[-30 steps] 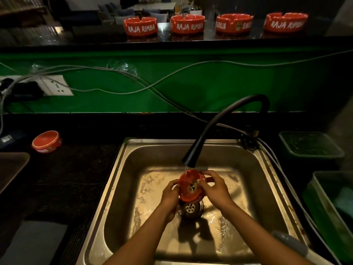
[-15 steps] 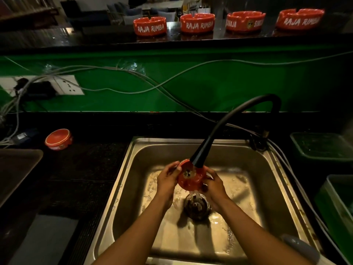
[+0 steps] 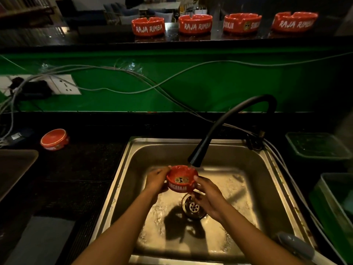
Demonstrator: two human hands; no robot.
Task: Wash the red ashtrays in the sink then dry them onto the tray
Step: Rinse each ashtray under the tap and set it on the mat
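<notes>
Over the steel sink [image 3: 124, 169] I hold a red ashtray [image 3: 182, 181] upright, its hollow facing up, just left of the black tap nozzle [image 3: 194, 159]. My left hand [image 3: 156, 179] grips its left wall. My right hand [image 3: 206, 197] holds its right front edge with thumb and fingers. Several more red ashtrays stand in a row on the high bar top, the leftmost one [image 3: 148, 26] lettered RAJA RIMBA. One red ashtray [image 3: 55, 139] lies upside down on the dark counter at left. A dark tray [image 3: 15, 167] sits at the far left edge.
The drain [image 3: 193, 206] lies under my right hand in the wet basin. Grey cables [image 3: 172, 79] sag across the green wall from a wall socket [image 3: 63, 87]. Green plastic tubs [image 3: 315, 146] stand right of the sink. A grey handle [image 3: 294, 245] lies at the sink's front right corner.
The ashtray has turned from tilted on edge under the nozzle to upright with its hollow up, and shifted slightly left. Both hands stayed on it.
</notes>
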